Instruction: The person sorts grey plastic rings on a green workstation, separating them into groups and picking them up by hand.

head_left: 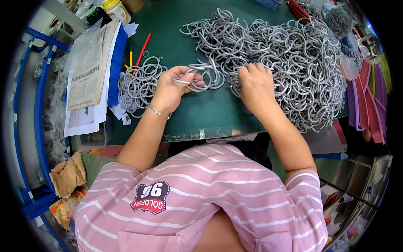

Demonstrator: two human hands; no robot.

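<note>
My left hand point(178, 84) is closed around a few thin grey rings point(210, 71), which hang out past its fingers toward the right. At the left edge of a large heap of similar grey rings point(294, 67), my right hand point(257, 86) is closed with its knuckles up and fingers curled down. Grey rings show beside its thumb; its fingertips are hidden, so how many it grips cannot be told. To the left of my left hand lies a smaller, looser group of grey rings point(140, 90). Many rings have a ridged surface, and some look like open curves.
Everything lies on a green tabletop point(168, 38). A red stick point(143, 49) and a yellow one point(131, 56) lie behind the small group. Papers point(86, 84) lean against a blue bin point(119, 63) at left. Pink and purple strips point(369, 101) stand at far right.
</note>
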